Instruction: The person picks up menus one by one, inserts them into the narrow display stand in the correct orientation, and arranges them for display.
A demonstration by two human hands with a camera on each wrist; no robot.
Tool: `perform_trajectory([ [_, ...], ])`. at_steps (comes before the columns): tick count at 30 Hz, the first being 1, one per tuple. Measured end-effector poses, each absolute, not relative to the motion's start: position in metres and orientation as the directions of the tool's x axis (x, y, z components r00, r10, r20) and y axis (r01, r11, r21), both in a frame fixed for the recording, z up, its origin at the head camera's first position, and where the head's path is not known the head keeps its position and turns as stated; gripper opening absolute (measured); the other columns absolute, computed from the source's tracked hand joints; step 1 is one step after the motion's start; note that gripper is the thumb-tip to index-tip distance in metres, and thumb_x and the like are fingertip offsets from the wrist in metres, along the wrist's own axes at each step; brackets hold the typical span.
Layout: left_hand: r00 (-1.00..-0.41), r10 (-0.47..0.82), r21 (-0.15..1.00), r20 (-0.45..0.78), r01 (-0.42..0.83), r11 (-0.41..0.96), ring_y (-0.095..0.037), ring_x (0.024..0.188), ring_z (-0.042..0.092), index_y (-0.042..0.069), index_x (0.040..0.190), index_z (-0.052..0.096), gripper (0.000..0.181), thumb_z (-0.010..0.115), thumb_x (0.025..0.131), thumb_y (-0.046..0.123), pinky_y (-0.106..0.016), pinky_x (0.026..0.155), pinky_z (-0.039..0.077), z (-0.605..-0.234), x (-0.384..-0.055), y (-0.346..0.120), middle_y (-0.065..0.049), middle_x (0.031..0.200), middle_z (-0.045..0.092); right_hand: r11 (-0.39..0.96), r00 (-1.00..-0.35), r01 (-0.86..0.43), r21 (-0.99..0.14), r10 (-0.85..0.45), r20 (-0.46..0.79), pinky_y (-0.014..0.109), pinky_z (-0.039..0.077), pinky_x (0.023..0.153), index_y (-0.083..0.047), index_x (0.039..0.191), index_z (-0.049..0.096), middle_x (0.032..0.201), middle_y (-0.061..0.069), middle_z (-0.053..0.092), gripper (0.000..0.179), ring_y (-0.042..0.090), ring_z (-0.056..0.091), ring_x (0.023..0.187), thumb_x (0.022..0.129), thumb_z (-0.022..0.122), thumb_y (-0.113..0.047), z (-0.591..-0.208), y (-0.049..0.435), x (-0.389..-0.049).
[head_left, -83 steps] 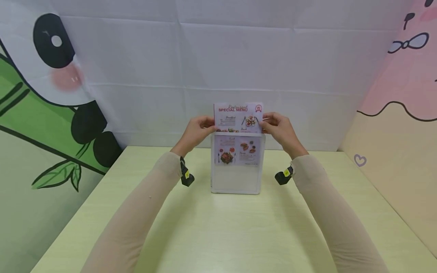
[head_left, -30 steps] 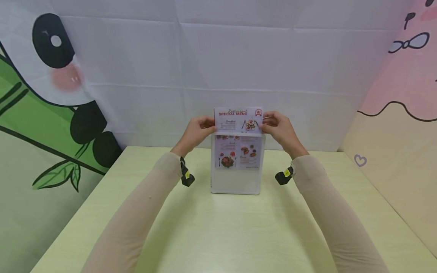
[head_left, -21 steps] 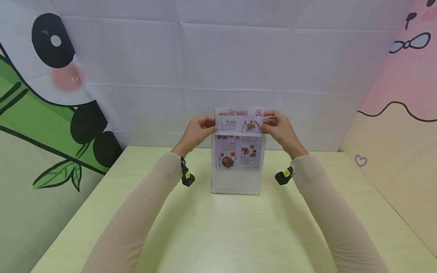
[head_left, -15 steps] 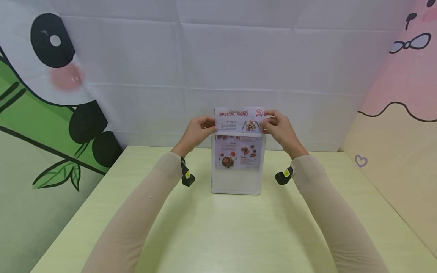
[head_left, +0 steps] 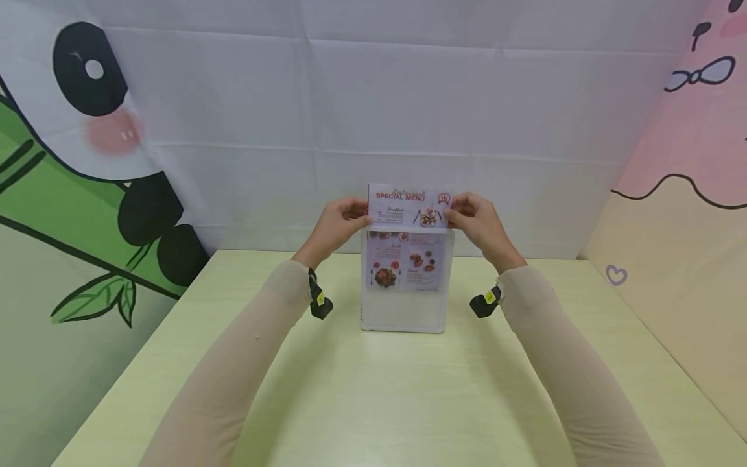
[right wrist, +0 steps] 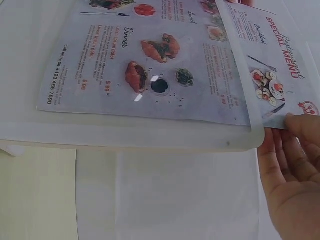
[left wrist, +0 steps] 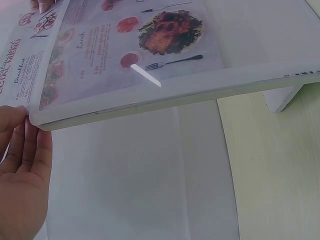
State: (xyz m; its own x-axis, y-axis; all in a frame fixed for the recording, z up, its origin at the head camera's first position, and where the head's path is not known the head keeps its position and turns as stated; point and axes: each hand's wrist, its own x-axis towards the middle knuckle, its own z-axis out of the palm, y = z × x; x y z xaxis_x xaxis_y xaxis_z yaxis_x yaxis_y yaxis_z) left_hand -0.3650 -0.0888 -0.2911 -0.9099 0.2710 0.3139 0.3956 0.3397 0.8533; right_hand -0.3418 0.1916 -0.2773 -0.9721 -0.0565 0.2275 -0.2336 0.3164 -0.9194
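Observation:
A printed menu sheet (head_left: 408, 200) headed "Special Menu" stands partly inside a clear acrylic sign holder (head_left: 403, 312) at the far middle of the pale green table (head_left: 373, 395). My left hand (head_left: 350, 219) pinches the sheet's upper left edge, just above the holder's top corner. My right hand (head_left: 461, 212) pinches the upper right edge. The top strip of the sheet sticks out above the holder. In the left wrist view the left hand (left wrist: 20, 170) lies against the holder's corner beside the menu sheet (left wrist: 105, 45). In the right wrist view the right hand (right wrist: 295, 165) holds the menu sheet's (right wrist: 165, 60) corner.
A white cloth backdrop (head_left: 373, 117) hangs right behind the holder. A panda-and-bamboo cloth (head_left: 76, 194) closes off the left side and a pink and beige cloth (head_left: 683, 214) the right. Bare tabletop stretches in front of the holder between my forearms.
The menu sheet has slid lower into the holder, so less of it shows above the top edge. Both hands have stayed at its upper corners.

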Motion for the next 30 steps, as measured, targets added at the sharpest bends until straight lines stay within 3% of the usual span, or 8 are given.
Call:
perform_trajectory([
  [10, -0.915, 0.254, 0.855, 0.314, 0.389, 0.343, -0.023, 0.099, 0.061, 0.003, 0.119, 0.062, 0.028, 0.063, 0.093, 0.013, -0.034, 0.088, 0.05, -0.292, -0.3644, -0.0874, -0.014, 0.113, 0.065, 0.306, -0.971, -0.238, -0.922, -0.07, 0.228, 0.028, 0.053, 0.088, -0.002, 0.11, 0.058, 0.096, -0.002, 0.064, 0.019, 0.007, 0.063, 0.088, 0.094, 0.061, -0.012, -0.2803, 0.1943, -0.3423],
  [19, -0.916, 0.253, 0.863, 0.312, 0.384, 0.329, -0.023, 0.101, 0.061, 0.003, 0.119, 0.062, 0.027, 0.063, 0.093, 0.012, -0.036, 0.091, 0.05, -0.291, -0.3628, -0.0878, -0.014, 0.113, 0.065, 0.328, -0.973, -0.229, -0.916, -0.078, 0.216, 0.041, 0.047, 0.099, 0.0, 0.112, 0.058, 0.107, 0.007, 0.064, 0.021, 0.015, 0.061, 0.098, 0.094, 0.061, -0.01, -0.2806, 0.195, -0.3422],
  [25, -0.915, 0.249, 0.86, 0.317, 0.388, 0.331, -0.022, 0.099, 0.061, 0.003, 0.116, 0.063, 0.025, 0.063, 0.093, 0.01, -0.035, 0.089, 0.05, -0.2916, -0.3624, -0.0883, -0.013, 0.111, 0.065, 0.348, -0.975, -0.222, -0.911, -0.091, 0.203, 0.041, 0.043, 0.103, -0.001, 0.121, 0.057, 0.122, 0.015, 0.061, 0.029, 0.022, 0.058, 0.109, 0.094, 0.061, -0.009, -0.2801, 0.1952, -0.3431],
  [30, -0.914, 0.255, 0.857, 0.316, 0.39, 0.336, -0.023, 0.101, 0.06, 0.003, 0.117, 0.063, 0.025, 0.063, 0.093, 0.01, -0.036, 0.09, 0.049, -0.2918, -0.3623, -0.0889, -0.014, 0.112, 0.064, 0.345, -0.974, -0.226, -0.911, -0.095, 0.206, 0.04, 0.045, 0.102, -0.004, 0.131, 0.052, 0.126, 0.018, 0.059, 0.039, 0.023, 0.058, 0.11, 0.093, 0.06, -0.006, -0.2786, 0.194, -0.3429],
])
